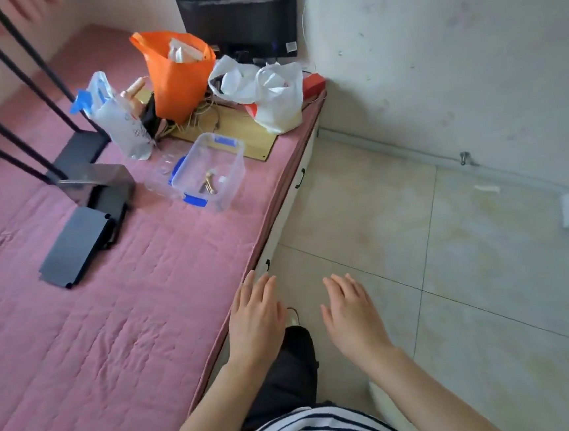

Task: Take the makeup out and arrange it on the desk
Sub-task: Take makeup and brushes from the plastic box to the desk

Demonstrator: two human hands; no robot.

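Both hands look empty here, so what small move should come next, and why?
Probably a reach forward with the left hand toward the clear plastic box on the pink cover. Both it and the right hand are open, empty and well short of the box, which holds a few small gold-coloured items.

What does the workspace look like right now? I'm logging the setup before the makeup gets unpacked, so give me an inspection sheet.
Surface: pink quilted cover, mostly bare near the person.
Job's things: clear box with blue clips, open, a few small items inside; tubes beside the orange bag.
Clutter: white bag, printed pouch, black metal parts, wooden board.
Hands: left hand and right hand both open, holding nothing.
Cables: tangled cords at the orange bag's base.
Surroundings: black screen against the wall, tiled floor to the right.
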